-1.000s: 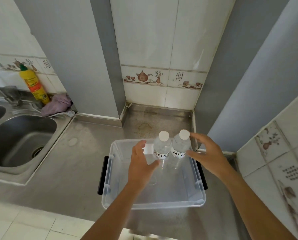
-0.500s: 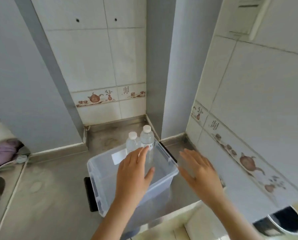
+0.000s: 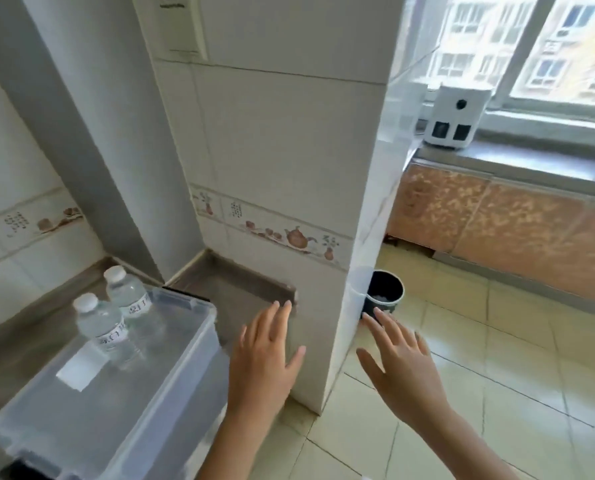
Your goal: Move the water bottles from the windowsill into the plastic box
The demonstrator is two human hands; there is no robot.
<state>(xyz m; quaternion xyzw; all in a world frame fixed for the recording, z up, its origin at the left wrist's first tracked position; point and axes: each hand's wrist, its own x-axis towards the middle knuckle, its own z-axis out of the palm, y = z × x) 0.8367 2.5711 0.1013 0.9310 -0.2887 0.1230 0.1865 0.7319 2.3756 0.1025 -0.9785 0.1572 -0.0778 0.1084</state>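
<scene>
Two clear water bottles with white caps stand upright side by side inside the clear plastic box [image 3: 185,344]: the near bottle [image 3: 103,332] and the far bottle [image 3: 128,296]. The box rests on the steel counter at the lower left. My left hand [image 3: 264,358] hovers to the right of the box, fingers spread and holding nothing. My right hand [image 3: 400,365] is further right, past the tiled pillar's corner, also spread and holding nothing. The windowsill [image 3: 531,164] lies at the upper right; no bottles show on the visible part.
A tiled pillar [image 3: 289,168] rises between the counter and the window area. A white box-shaped device [image 3: 453,119] sits on the windowsill. A dark bin [image 3: 384,294] stands on the tiled floor [image 3: 496,341] by the pillar's corner.
The view has swung right from the sink and counter toward the window. Both hands have left the bottles, which stay in the box, and moved right, past the box.
</scene>
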